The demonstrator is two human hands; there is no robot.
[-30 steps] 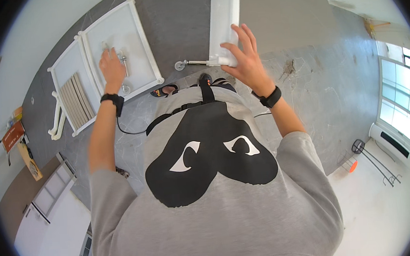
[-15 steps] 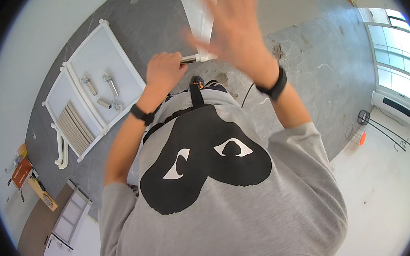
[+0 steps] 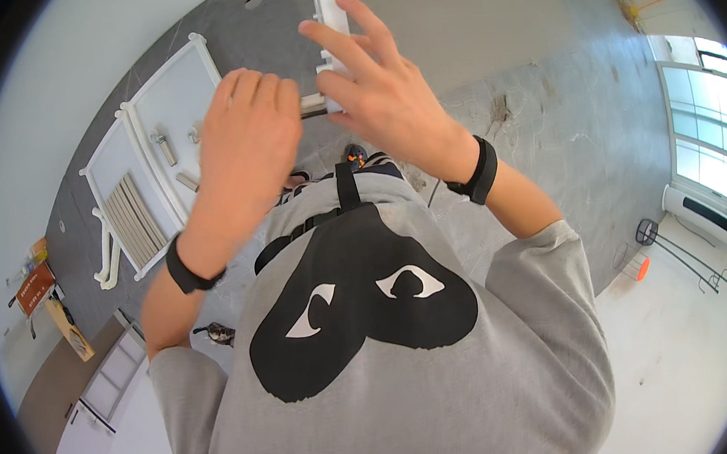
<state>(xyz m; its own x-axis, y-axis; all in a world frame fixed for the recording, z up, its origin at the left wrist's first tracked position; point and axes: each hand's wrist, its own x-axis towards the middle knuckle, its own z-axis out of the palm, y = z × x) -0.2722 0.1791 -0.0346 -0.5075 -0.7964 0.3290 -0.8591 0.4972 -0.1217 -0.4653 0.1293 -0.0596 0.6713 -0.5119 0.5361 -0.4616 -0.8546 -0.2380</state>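
Note:
A white panel stands edge-on ahead of me, with small pegs along its left side. At its lower corner a short metal tube runs left into my left hand, whose fingers are curled around it. My right hand lies against the panel's lower end, its fingers spread apart across the white edge. The palm side of both hands is hidden. To the left, a white framed panel lies on the floor, partly covered by my left hand, with several metal tubes on it.
Curved white pieces lie beside the framed panel. A large grey-brown board spreads at the far middle. At the left wall are a red-brown box and tools. A cat is near my left elbow. A black stand is at right.
My left hand has risen and turned over on the tube. My right hand has come down from above onto the panel, which now appears edge-on rather than tilted.

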